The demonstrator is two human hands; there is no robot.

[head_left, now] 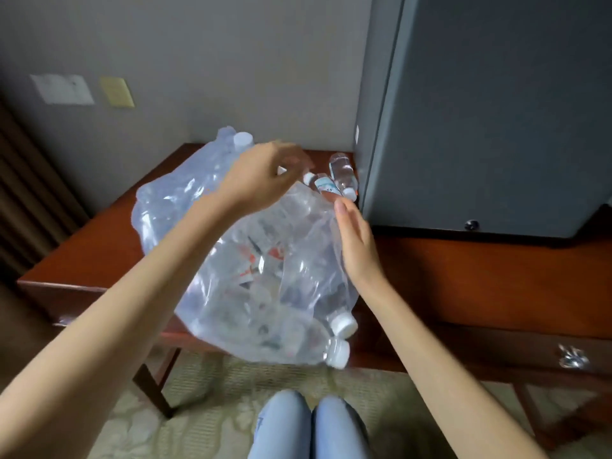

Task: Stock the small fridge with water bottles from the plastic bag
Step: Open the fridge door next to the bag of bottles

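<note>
Nearest to us we see the person's two knees in pale blue trousers (311,429), above a pale green patterned carpet (205,412). Beyond them stands a low reddish-brown wooden table (82,256) with a drawer front carrying a shiny metal pull (572,356).

On the table's front edge lies the large clear plastic bag (231,286), packed with water bottles. Two white screw caps (344,326) press against its film at the near right corner.

The right hand (356,243) rests flat against the bag's right side, fingers straight and together. The left hand (261,182) hangs over the top of the bag with its fingers curled downward. It is blurred, and we cannot tell whether it grips anything.

Just behind the hands, two loose clear water bottles (341,175) lie on their sides on the tabletop, beside the fridge. The small dark grey fridge (496,111) stands on the right part of the table.

Farther back, a plain grey wall (231,61) carries a white wall plate (63,89) and a yellowish wall plate (117,92). A brown pleated curtain (23,193) hangs at the far left.
</note>
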